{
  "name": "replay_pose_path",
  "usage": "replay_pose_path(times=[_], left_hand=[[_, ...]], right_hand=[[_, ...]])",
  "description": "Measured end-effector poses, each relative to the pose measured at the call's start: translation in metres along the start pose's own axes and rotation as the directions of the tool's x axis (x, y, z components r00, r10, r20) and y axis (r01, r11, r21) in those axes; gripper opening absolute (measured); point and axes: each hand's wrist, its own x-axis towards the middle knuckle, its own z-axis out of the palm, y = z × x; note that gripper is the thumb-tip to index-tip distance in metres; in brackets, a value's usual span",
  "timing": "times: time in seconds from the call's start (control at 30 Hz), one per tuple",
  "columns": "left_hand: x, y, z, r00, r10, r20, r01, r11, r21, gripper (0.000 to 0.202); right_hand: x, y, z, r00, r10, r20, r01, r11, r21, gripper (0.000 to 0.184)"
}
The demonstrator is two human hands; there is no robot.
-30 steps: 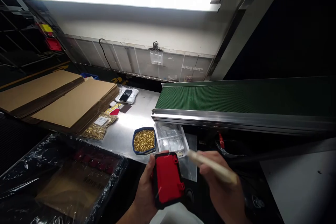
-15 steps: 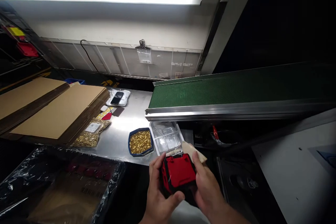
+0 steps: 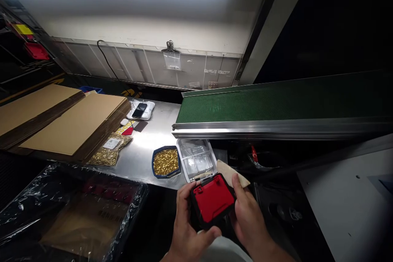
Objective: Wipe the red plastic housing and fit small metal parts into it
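Observation:
A square red and black plastic case is held low in front of me, its red face turned up and small raised latch-like parts along its far edge. My left hand grips its left side, thumb along the near edge. My right hand holds the right side. A cream cloth-like piece lies just beyond my right hand; I cannot tell whether the fingers touch it. Past the case are a white tray of clear plastic bags and a blue bin filled with small brass-coloured parts.
A green conveyor belt runs off to the right. Cardboard stacks, a bag of brass parts and a phone sit on the metal table. A plastic-lined box stands at lower left.
The case has turned and tilted in my hands, so its red face shows more fully. The camera view has shifted slightly, and more of the cream piece shows.

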Motion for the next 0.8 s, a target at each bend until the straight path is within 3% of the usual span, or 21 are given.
replay_pose_path(times=[0.13, 0.2, 0.23, 0.3, 0.33, 0.4, 0.43, 0.47, 0.5, 0.57, 0.67, 0.73, 0.8], left_hand=[[0.002, -0.007, -0.007, 0.965, 0.247, 0.084, -0.259, 0.950, 0.174, 0.084], [0.007, -0.005, -0.011, 0.969, 0.233, 0.087, -0.245, 0.952, 0.183, 0.064], [0.011, -0.002, -0.012, 0.982, 0.173, 0.071, -0.182, 0.972, 0.152, 0.056], [0.019, 0.005, -0.013, 0.992, -0.069, 0.107, 0.067, 0.998, 0.022, 0.050], [0.021, 0.009, -0.012, 0.962, -0.202, 0.186, 0.212, 0.977, -0.033, 0.053], [0.024, 0.015, -0.011, 0.838, -0.383, 0.390, 0.426, 0.904, -0.029, 0.062], [0.024, 0.016, -0.010, 0.779, -0.428, 0.459, 0.474, 0.880, 0.015, 0.065], [0.023, 0.016, -0.010, 0.749, -0.444, 0.492, 0.480, 0.875, 0.059, 0.068], [0.022, 0.015, -0.010, 0.752, -0.435, 0.495, 0.453, 0.887, 0.092, 0.070], [0.020, 0.010, -0.013, 0.808, -0.371, 0.457, 0.351, 0.927, 0.133, 0.077], [0.018, 0.004, -0.022, 0.894, -0.243, 0.377, 0.171, 0.962, 0.214, 0.094], [0.015, 0.005, -0.027, 0.930, -0.182, 0.319, 0.093, 0.957, 0.273, 0.103], [0.010, 0.010, -0.029, 0.953, -0.128, 0.274, 0.042, 0.953, 0.301, 0.108]], right_hand=[[0.005, -0.003, -0.004, 0.999, -0.033, 0.010, 0.034, 0.999, -0.007, 0.055], [0.007, -0.004, -0.006, 0.999, -0.034, 0.005, 0.034, 0.999, -0.009, 0.055], [0.007, -0.005, -0.008, 0.999, -0.030, 0.015, 0.030, 0.999, -0.018, 0.055], [0.006, -0.006, -0.011, 0.996, -0.010, 0.089, 0.016, 0.998, -0.061, 0.055], [0.004, -0.007, -0.012, 0.990, 0.002, 0.144, 0.011, 0.996, -0.092, 0.055], [-0.001, -0.008, -0.012, 0.972, -0.008, 0.235, 0.047, 0.986, -0.161, 0.055], [-0.003, -0.008, -0.012, 0.963, -0.021, 0.270, 0.077, 0.977, -0.199, 0.055], [-0.003, -0.008, -0.011, 0.955, -0.033, 0.295, 0.106, 0.966, -0.236, 0.054], [0.000, -0.008, -0.010, 0.950, -0.050, 0.308, 0.137, 0.953, -0.270, 0.053], [0.015, -0.005, -0.011, 0.952, -0.092, 0.292, 0.189, 0.926, -0.326, 0.056], [0.062, 0.010, -0.024, 0.972, -0.192, 0.137, 0.231, 0.892, -0.389, 0.061], [0.100, 0.028, -0.041, 0.990, -0.140, 0.028, 0.136, 0.869, -0.475, 0.054], [0.133, 0.051, -0.062, 0.997, 0.055, -0.047, -0.073, 0.797, -0.599, 0.041]])
